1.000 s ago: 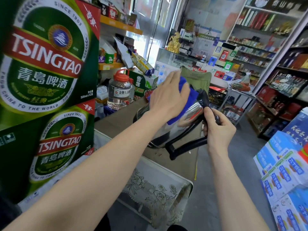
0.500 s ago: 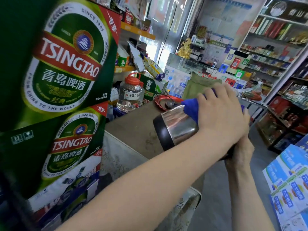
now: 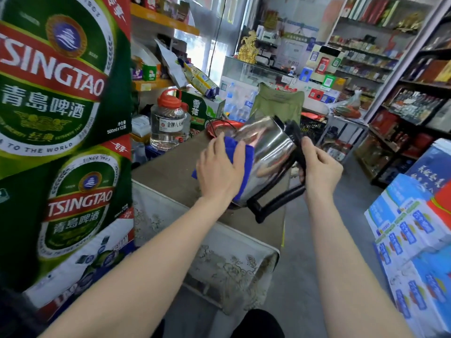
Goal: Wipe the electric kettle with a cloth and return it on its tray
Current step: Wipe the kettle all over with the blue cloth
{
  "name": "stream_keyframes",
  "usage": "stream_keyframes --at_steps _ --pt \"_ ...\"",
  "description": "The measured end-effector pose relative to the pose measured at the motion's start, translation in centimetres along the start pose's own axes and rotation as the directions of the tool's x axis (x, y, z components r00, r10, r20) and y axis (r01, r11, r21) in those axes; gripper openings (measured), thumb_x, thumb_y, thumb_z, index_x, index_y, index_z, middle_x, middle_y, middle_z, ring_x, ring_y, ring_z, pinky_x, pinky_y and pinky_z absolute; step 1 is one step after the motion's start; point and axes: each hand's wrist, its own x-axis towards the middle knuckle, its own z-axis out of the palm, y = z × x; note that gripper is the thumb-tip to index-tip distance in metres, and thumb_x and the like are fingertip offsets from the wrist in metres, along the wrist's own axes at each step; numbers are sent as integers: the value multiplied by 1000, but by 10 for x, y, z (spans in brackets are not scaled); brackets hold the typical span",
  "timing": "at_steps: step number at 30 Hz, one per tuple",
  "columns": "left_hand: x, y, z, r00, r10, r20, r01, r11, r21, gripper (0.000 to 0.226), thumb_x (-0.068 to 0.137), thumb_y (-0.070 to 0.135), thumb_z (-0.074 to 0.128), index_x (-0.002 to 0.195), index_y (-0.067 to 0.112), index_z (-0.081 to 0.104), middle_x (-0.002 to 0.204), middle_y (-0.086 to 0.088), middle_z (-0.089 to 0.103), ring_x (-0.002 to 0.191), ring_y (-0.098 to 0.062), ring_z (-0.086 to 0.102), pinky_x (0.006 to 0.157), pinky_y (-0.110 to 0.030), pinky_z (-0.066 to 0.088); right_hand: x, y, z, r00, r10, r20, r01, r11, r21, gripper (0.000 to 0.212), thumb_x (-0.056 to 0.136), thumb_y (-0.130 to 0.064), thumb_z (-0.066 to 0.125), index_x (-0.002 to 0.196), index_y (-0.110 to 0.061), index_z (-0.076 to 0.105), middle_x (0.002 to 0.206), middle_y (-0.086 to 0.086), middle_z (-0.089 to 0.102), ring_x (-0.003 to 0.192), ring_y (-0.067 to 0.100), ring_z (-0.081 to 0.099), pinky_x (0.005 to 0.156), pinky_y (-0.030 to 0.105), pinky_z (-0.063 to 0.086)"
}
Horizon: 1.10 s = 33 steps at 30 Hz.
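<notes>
- Left hand (image 3: 219,172): flat, fingers extended and spread only slightly, pressed on a blue cloth (image 3: 240,164) against the steel wall of the kettle (image 3: 266,154). The cloth is held by palm pressure, not pinched.
- Right hand (image 3: 319,167): curled around the upper part of the black handle (image 3: 275,203), thumb up near the lid rim. The kettle is carried by this grip.
- Kettle is held in the air above the counter (image 3: 175,172), clear of the surface, between the two hands.
- Orientation: tilted well off upright. Long axis runs from lower left to upper right; the top with the black lid points up and right, the base faces down toward the camera. Handle is on the underside, toward the camera.
- Red tray (image 3: 214,126) sits on the counter just beyond the kettle, partly hidden by it; a black cord is seen across it.
- Clear jar with red cap (image 3: 168,123) stands left of the tray.
- Green beer cartons (image 3: 61,118) are stacked at far left.
</notes>
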Motion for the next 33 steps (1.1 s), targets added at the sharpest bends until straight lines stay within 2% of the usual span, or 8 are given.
stream_keyframes --at_steps 3,7,11,18,23,28,31,33 --pt "-18 -8 9 997 24 -70 -17 996 91 89 89 75 14 151 12 30 155 -9 37 142 -30 35 116 -46 26 -3 -5 18 1000 -4 3 5 995 -100 54 74 -68 76 53 -19 64 53 2 50 54 16 51 55 30 42" --pt "-12 8 20 936 350 -43 -297 848 439 78 94 60 34 150 6 31 156 -15 36 142 -36 35 117 -53 25 -17 -13 38 1000 14 -8 -15 990 -140 59 72 -73 73 51 -19 61 47 -4 47 56 19 51 64 44 49" --pt "26 19 4 862 507 -1 -457 778 430 66 98 51 32 150 12 34 154 -10 41 139 -31 40 115 -47 30 -24 -26 44 1000 -21 7 22 981 -192 54 74 -74 70 50 -26 64 50 3 54 56 19 55 69 43 55" --pt "3 -18 3 986 58 -157 -59 998 1 74 96 60 25 152 13 28 158 -10 32 146 -28 30 119 -46 23 -30 -48 49 995 -84 -57 68 968 -241 49 75 -72 73 94 -27 82 79 -13 73 84 10 65 79 29 47" --pt "-17 -21 18 939 335 -76 -270 857 438 84 93 59 40 153 4 18 160 -20 22 147 -41 23 119 -54 17 -42 -50 53 999 -3 -50 -9 972 -236 46 77 -68 74 100 -28 78 91 -10 73 89 14 60 74 28 36" --pt "19 -3 -8 821 569 -41 -517 772 370 70 99 46 38 154 6 22 160 -14 27 147 -32 26 121 -45 20 -37 -59 43 999 -40 23 44 963 -267 43 81 -65 73 101 -26 77 90 -10 71 88 11 59 70 24 37" --pt "24 -1 -12 936 297 -189 -305 952 -14 61 100 43 34 153 13 28 157 -6 35 145 -23 32 118 -38 26 -39 -67 43 990 -114 78 132 944 -303 38 82 -62 73 98 -27 76 89 -12 70 82 6 55 62 13 31" --pt "21 -7 -9 982 -30 -186 -22 962 -271 53 102 44 29 148 19 38 152 -2 44 140 -21 39 110 -31 30 -42 -67 43 984 -150 97 174 928 -328 38 82 -61 74 101 -28 76 89 -13 68 87 8 55 68 24 33"
